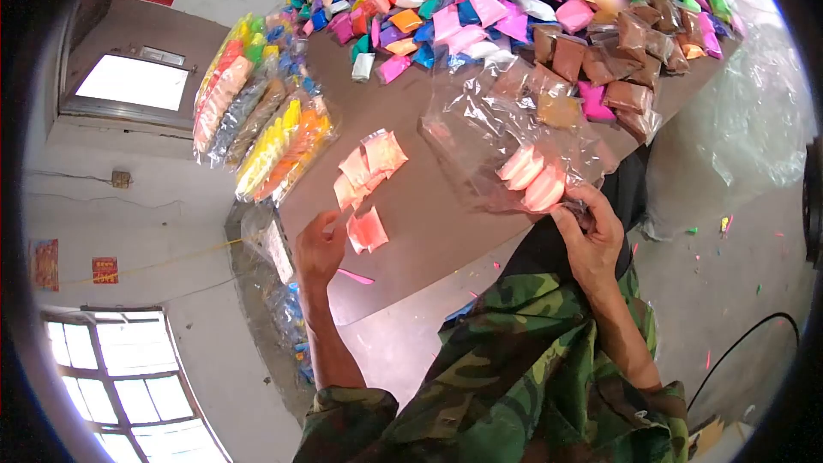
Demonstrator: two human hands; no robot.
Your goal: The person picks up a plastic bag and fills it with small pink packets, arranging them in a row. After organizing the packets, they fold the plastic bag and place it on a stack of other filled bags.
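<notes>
My right hand (591, 231) pinches the mouth of a clear plastic bag (467, 133) near the table's front edge. Several salmon-pink packets (533, 176) lie in a row inside that bag, just beyond my fingertips. On the left, my left hand (321, 247) hovers with loosely curled fingers, thumb and index apart, and nothing shows between them. Right beside its fingertips lies a single pink packet (367, 230). Slightly farther back is a small overlapping group of pink packets (370, 167) on the brown table (411, 257).
A large heap of coloured packets (480, 9) covers the far side, with brown packets (630, 51) at its right. Filled bags (283, 150) stand at the left edge. A big clear plastic sack (729, 129) hangs at the right. A pink strip (356, 277) lies near the front edge.
</notes>
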